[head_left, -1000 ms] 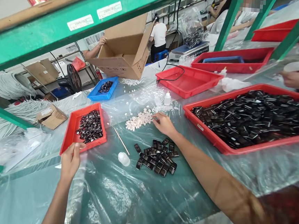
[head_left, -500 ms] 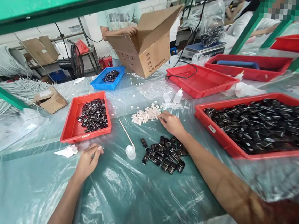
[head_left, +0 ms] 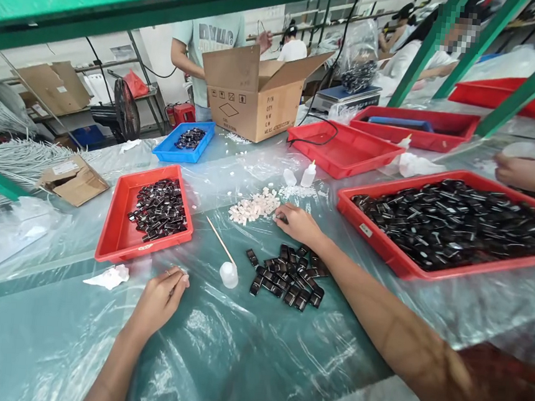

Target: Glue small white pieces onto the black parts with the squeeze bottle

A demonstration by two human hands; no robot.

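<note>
Plastic-covered counter point(head_left: 244, 354), frame centre: my right hand point(head_left: 296, 223) pinching at white pieces point(head_left: 254, 205); left hand point(head_left: 159, 300) loosely curled, empty.

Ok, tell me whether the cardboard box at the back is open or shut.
Open: the cardboard box has its top flaps raised and spread.

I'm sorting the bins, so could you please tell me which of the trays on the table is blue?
The small blue tray in front of the cardboard box, holding a few black parts; every other tray is red.

Small white pieces point(head_left: 254, 205) heaped on clear plastic sheet point(head_left: 245, 348)
</note>
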